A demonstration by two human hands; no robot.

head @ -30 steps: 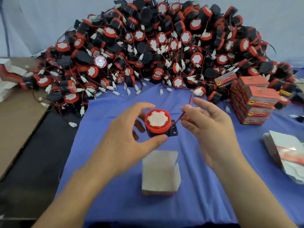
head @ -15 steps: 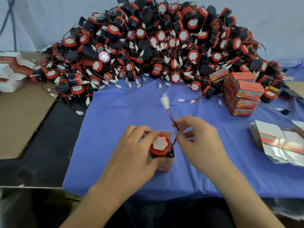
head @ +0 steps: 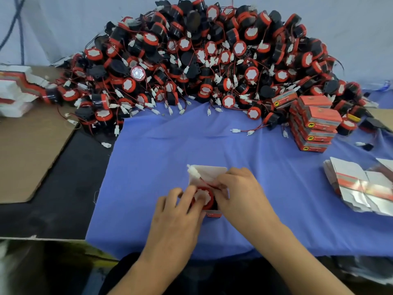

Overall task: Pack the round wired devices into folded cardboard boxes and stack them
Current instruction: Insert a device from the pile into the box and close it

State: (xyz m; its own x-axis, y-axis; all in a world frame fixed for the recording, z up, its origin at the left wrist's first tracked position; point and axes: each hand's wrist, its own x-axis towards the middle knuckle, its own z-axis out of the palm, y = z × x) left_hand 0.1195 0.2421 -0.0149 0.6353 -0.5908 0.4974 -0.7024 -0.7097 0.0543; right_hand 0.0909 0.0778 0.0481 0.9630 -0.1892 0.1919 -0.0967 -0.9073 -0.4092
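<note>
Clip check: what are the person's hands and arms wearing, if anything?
Nothing visible. The left hand and right hand are bare, without gloves, rings or tape. Both forearms are bare down to the frame's lower edge: no sleeves, watch or wristband in view.

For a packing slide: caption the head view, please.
Left hand grips a red-capped device in an open box; right hand pinches its wire, before a heap of devices.

Dark counter point(head: 63, 199) partly draped by blue cloth point(head: 191, 145). At rear, device pile point(head: 212, 60); at right, boxed stack point(head: 314, 124) and flat cartons point(head: 361, 188); at left, cardboard sheet point(head: 27, 150).
</note>
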